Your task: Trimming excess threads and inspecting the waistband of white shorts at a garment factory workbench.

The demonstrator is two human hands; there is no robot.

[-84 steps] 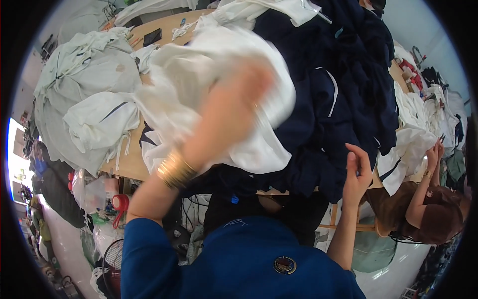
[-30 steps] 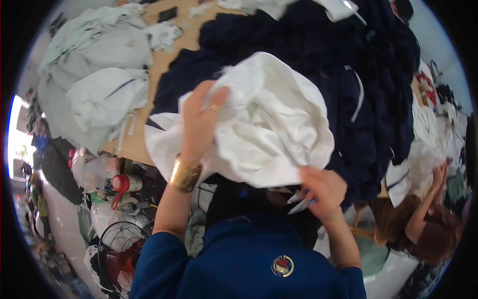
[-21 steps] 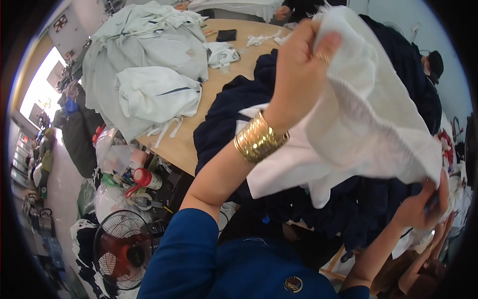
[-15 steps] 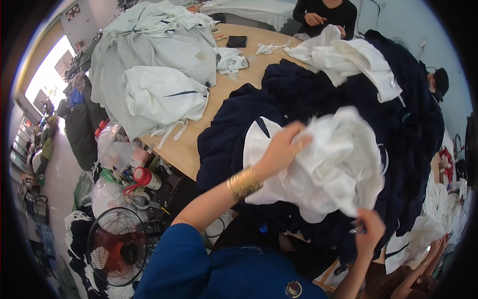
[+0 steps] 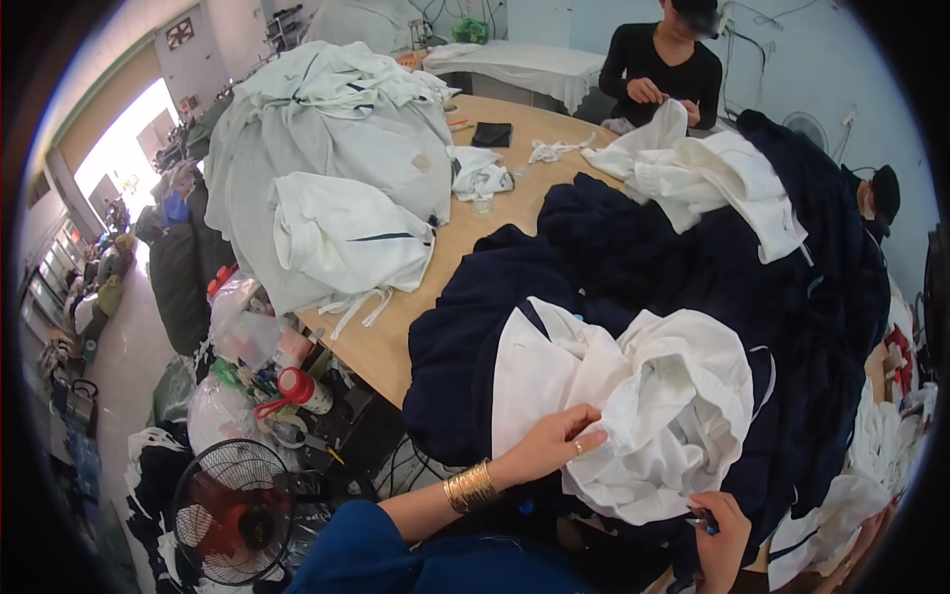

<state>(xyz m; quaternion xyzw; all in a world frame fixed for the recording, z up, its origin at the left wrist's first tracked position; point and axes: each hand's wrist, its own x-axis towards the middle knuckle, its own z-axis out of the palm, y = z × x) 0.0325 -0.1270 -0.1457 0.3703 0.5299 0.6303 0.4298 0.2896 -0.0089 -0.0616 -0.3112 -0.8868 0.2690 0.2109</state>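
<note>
A pale blue wall (image 5: pixel 826 74) bounds the far right of the room, with a round fan (image 5: pixel 807 129) positioned in front of it. At the far left, a large bright opening (image 5: pixel 131 153) admits white light. A light-coloured, glossy floor (image 5: pixel 137 342) extends along the left side. A wood-topped counter (image 5: pixel 374 346) occupies the centre; beyond its far edge stands a white-covered table (image 5: pixel 520 64).
</note>
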